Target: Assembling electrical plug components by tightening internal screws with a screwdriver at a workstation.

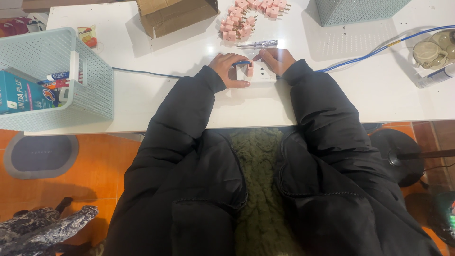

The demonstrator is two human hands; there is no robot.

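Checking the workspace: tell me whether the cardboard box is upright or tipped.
Tipped: the cardboard box lies on its side on the white table.

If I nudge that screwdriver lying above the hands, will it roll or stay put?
The screwdriver looks slim and round, lying flat on the smooth white table, so it would probably roll sideways. Its clear handle looks like light plastic, probably stiff. Nothing touches it; the pink plugs lie apart.

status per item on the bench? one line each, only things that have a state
left hand: resting on the white socket block, holding it.
right hand: on the block's far edge.
white socket block: flat on the table, pink plug seated in it.
cardboard box: open.
screwdriver: lying loose, untouched.
pink plugs: heaped, loose.
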